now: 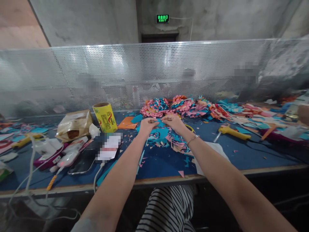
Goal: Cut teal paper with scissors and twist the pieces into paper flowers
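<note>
My left hand (149,125) and my right hand (175,124) are close together over the middle of the table, fingers pinched. Between the fingertips is a small piece of blue paper (160,123), which both hands hold; its exact shape is too small to tell. Just below lies a larger sheet of blue paper (161,135) among pink, peach and blue scraps (178,144). Right behind the hands sit layered paper flowers (154,108) in pink, blue and orange. A yellow scissor handle (189,128) seems to show beside my right wrist, partly hidden.
A yellow glue gun (234,132) lies to the right with its black cord. On the left are a yellow cardboard tube (105,118), a paper bag (74,125), a lit phone (109,147), and white cables (30,161). A perforated metal screen (125,74) rises behind the table.
</note>
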{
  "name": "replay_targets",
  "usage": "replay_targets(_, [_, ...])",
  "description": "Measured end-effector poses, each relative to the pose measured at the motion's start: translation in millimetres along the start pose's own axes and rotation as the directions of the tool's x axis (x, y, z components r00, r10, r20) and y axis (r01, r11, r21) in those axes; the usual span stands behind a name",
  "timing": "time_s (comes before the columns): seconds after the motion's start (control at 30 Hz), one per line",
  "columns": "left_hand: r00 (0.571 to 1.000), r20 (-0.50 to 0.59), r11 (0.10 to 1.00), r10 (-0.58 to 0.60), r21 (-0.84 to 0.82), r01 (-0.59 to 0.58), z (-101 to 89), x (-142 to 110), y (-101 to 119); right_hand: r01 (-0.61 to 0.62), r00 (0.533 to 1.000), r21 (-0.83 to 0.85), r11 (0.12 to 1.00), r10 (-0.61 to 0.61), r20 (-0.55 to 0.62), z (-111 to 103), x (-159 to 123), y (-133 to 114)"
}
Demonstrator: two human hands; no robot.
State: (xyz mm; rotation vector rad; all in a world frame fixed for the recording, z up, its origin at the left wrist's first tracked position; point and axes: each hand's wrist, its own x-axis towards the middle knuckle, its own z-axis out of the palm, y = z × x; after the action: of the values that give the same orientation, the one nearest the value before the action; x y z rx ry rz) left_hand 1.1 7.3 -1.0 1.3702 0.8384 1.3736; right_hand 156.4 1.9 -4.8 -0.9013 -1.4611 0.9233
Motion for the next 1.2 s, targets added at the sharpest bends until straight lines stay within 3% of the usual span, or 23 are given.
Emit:
replay_targets(0.5, [1.000, 0.013, 1.000, -0.017, 0.010, 0.017, -0.4, -1.4, 5.2, 0.064, 0.998, -0.085, 0.994, -0.063, 0.006, -1.9, -2.8, -4.0])
replay_targets(0.7, [0.997, 0.049, 0.987, -0.057, 0.152, 0.049, 1.1, -6.0, 10.4, 0.121, 0.993, -0.232, 0.965, -0.115, 0.040, -1.4, -5.2, -6.0])
replay_targets(0.93, [0.990, 0.124, 0.919, 0.068, 0.379, -0.111, -2.4, -1.0, 5.3, 0.196, 0.981, -0.340, 0.920, -0.180, 0.077, -2.9, -4.7, -5.6])
replay_targets(1.2, [0.971, 0.165, 0.811, 0.170, 0.537, -0.233, -3.1, 0.4, 7.9, 0.149, 0.989, -0.394, 0.907, -0.134, 0.067, -3.9, -4.7, -9.9])
